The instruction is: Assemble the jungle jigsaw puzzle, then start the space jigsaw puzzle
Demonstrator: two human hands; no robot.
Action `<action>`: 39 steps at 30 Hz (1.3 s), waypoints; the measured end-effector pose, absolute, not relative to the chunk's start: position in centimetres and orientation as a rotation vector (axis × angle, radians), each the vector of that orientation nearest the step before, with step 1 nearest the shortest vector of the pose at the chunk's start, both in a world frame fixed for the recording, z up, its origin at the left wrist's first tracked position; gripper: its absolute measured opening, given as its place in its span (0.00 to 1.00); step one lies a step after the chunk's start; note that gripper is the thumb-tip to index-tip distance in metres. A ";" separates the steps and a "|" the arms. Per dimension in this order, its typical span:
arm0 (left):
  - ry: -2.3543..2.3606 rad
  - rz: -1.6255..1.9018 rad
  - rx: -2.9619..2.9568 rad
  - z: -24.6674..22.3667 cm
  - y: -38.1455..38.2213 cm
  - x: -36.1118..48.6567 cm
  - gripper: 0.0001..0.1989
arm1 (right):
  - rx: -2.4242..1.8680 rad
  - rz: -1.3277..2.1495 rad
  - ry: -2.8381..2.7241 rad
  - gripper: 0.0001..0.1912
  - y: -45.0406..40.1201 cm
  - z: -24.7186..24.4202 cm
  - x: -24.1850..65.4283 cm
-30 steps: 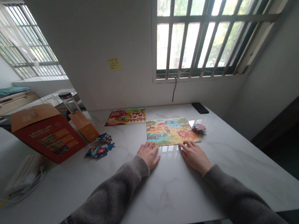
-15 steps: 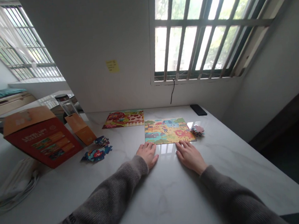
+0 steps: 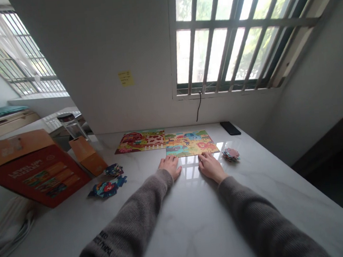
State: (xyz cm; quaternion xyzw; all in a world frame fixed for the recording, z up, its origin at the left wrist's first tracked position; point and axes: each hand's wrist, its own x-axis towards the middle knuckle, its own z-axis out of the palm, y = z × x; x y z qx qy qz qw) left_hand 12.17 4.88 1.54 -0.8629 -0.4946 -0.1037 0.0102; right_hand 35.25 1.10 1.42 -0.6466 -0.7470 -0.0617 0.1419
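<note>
I see the left hand (image 3: 170, 166) and right hand (image 3: 211, 167) open, flat on the table (image 3: 180, 231) at the assembled animal jigsaw (image 3: 189, 143), beside the assembled farm jigsaw (image 3: 139, 141); loose jigsaw pieces (image 3: 107, 188) and a stack of pieces (image 3: 230, 154) remain to either side.

My left hand (image 3: 170, 167) and right hand (image 3: 211, 167) lie flat, palms down, open and empty, just apart. My left forearm (image 3: 127, 212) and right forearm (image 3: 257, 213), covered in grey knit, angle inward from the bottom of the view.
</note>
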 end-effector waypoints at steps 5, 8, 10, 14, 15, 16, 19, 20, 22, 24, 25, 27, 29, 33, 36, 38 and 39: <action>-1.594 -0.346 -2.669 1.5 7.0 12.5 0.21 | -1.864 -0.182 -2.113 0.14 3.4 1.1 35.2; -1.627 -0.345 -2.657 1.6 8.0 12.8 0.19 | -1.866 -0.177 -2.111 0.15 4.7 0.9 35.3; -1.644 -0.344 -2.654 1.7 8.7 12.9 0.19 | -1.865 -0.172 -2.113 0.16 5.5 0.9 35.4; -1.664 -0.368 -2.650 1.6 9.8 13.1 0.19 | -1.872 -0.160 -2.108 0.18 7.0 0.7 35.6; -1.671 -0.375 -2.647 1.6 10.0 13.1 0.19 | -1.873 -0.158 -2.106 0.18 7.3 0.6 35.6; -1.678 -0.381 -2.643 1.6 10.2 13.2 0.20 | -1.874 -0.158 -2.103 0.18 7.5 0.6 35.6; -1.694 -0.396 -2.632 1.4 10.8 13.2 0.20 | -1.871 -0.160 -2.100 0.19 8.1 0.5 35.5; -1.695 -0.405 -2.631 1.3 11.0 13.2 0.20 | -1.869 -0.162 -2.100 0.19 8.3 0.5 35.5; -1.690 -0.429 -2.633 1.1 11.4 13.2 0.20 | -1.869 -0.162 -2.100 0.19 8.5 0.6 35.4; -1.675 -0.455 -2.638 1.0 11.7 13.1 0.20 | -1.873 -0.160 -2.101 0.19 8.7 0.6 35.4; -1.672 -0.464 -2.638 0.9 11.9 13.1 0.20 | -1.874 -0.158 -2.102 0.19 8.8 0.6 35.4; -1.682 -0.470 -2.629 0.8 12.1 13.1 0.20 | -1.877 -0.154 -2.106 0.18 9.1 0.6 35.3; -1.696 -0.468 -2.622 0.8 12.4 13.0 0.20 | -1.881 -0.152 -2.108 0.19 9.4 0.6 35.3; -1.684 -0.475 -2.634 0.9 12.8 13.0 0.20 | -1.888 -0.149 -2.116 0.19 9.8 0.6 35.5; -1.681 -0.478 -2.640 0.9 13.0 13.1 0.19 | -1.875 -0.154 -2.133 0.19 9.9 0.6 35.7; -1.695 -0.478 -2.635 1.1 12.9 13.0 0.20 | -1.867 -0.163 -2.137 0.20 9.8 0.5 35.7; -1.711 -0.481 -2.623 1.1 12.7 12.9 0.20 | -1.866 -0.169 -2.136 0.20 9.8 0.5 35.7</action>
